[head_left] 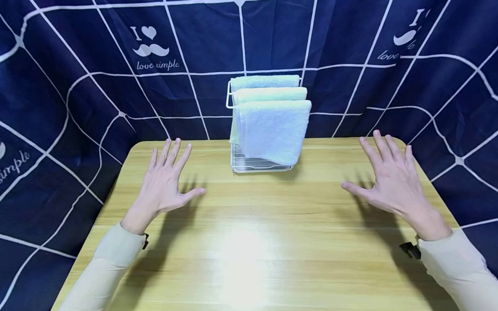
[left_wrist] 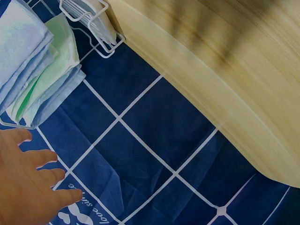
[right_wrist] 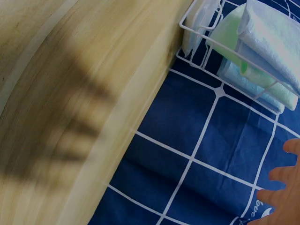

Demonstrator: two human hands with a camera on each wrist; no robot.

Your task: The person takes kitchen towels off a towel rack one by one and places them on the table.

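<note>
three towels on white rack

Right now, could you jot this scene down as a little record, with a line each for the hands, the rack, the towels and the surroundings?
Left hand: fingers spread, holding nothing
Right hand: fingers spread, holding nothing
Rack: white wire, between the hands, near the far edge of the table
Towels: three, draped on the rack; front towel pale bluish, middle towel pale green, back towel pale blue
Table surface: light wood grain
Backdrop: navy cloth with white lines and "love simple" lettering
</note>
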